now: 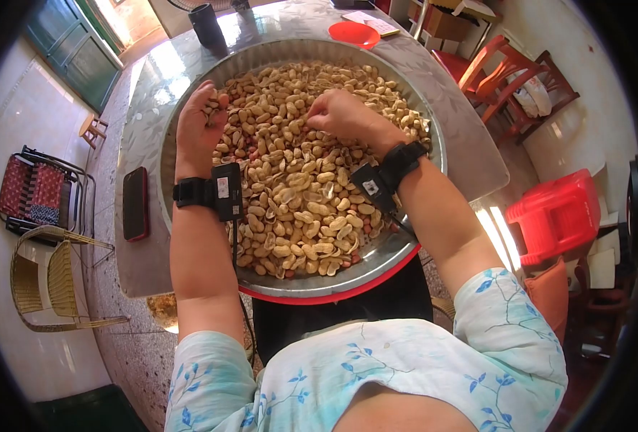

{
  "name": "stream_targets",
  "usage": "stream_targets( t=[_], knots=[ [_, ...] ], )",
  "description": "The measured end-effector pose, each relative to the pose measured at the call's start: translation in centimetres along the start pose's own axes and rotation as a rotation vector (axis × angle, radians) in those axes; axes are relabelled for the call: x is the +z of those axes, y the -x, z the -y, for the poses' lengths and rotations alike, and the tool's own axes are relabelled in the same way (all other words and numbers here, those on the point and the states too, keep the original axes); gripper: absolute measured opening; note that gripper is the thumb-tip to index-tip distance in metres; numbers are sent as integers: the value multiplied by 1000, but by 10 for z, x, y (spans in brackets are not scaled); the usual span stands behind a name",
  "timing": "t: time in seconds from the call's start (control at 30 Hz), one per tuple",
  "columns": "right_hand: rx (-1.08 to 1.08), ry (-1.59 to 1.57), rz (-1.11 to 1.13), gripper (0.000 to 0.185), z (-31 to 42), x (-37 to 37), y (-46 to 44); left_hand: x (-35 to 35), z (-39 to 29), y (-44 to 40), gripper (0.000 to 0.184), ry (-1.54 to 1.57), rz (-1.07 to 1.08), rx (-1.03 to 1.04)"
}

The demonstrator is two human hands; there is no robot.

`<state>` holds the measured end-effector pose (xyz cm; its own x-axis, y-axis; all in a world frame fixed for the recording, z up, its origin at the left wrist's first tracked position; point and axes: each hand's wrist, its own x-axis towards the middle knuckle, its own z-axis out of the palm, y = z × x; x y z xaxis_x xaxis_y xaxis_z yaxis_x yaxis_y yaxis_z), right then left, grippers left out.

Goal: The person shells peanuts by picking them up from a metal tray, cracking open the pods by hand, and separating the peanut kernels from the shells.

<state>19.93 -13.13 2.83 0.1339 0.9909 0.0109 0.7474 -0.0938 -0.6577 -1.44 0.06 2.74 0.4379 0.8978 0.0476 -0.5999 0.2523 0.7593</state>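
A wide round metal tray (421,189) on the table is heaped with peanuts (311,216), mostly in tan shells, with some reddish kernels and split shells among them. At the tray's left side my left hand (201,128) is curled round several peanuts that show between its fingers. Over the upper middle of the heap is my right hand (344,117), its fingers pinched together at the peanuts; whatever they hold is hidden. Each wrist wears a black strap with a small box.
Behind the tray on the grey table (470,162) are a red dish (354,34), a dark cup (205,26) and papers. A phone (136,204) lies left of it. Chairs (49,281) stand at both sides, with a red plastic stool (555,216) at the right.
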Motion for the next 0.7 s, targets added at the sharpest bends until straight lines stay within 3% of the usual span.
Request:
stream_targets(
  t=[0.03, 0.1, 0.17, 0.23, 0.3, 0.43, 0.5, 0.53, 0.57, 0.6, 0.63, 0.7],
  knots=[
    [-156, 172, -11, 17, 0, 5, -1, -1, -1, -1, 12, 0, 0, 1],
    [-157, 282, -24, 17, 5, 16, -2, -3, -3, -2, 8, 309, 129, -45],
    [-35, 524, 15, 20, 8, 29, -7, 0, 0, 0, 7, 341, 122, -37],
    [-22, 562, -3, 16, 6, 35, -11, -1, 1, 1, 8, 373, 114, -28],
    [-40, 558, -120, 15, 7, 30, -7, -8, 2, -3, 7, 378, 374, -83],
    [4, 513, -295, 15, 4, 19, -8, -10, -1, -3, 8, 233, 295, -44],
    [40, 466, -348, 18, 0, 14, -8, -2, -2, 2, 15, -431, -251, 144],
    [-31, 374, -344, 19, -1, 14, -8, -3, 0, -1, 15, -431, -251, 146],
    [-33, 375, -345, 19, 3, 12, -5, -9, 4, -6, 21, -739, -168, 225],
    [-88, 292, -189, 20, 11, 9, -1, -13, 10, -10, 28, -1045, -80, 302],
    [-142, 209, -31, 21, 17, 10, 3, -18, 17, -13, 28, -1044, -81, 303],
    [-119, 220, 47, 23, 20, 22, 6, -20, 31, -13, 32, -1804, 80, 365]
  ],
)
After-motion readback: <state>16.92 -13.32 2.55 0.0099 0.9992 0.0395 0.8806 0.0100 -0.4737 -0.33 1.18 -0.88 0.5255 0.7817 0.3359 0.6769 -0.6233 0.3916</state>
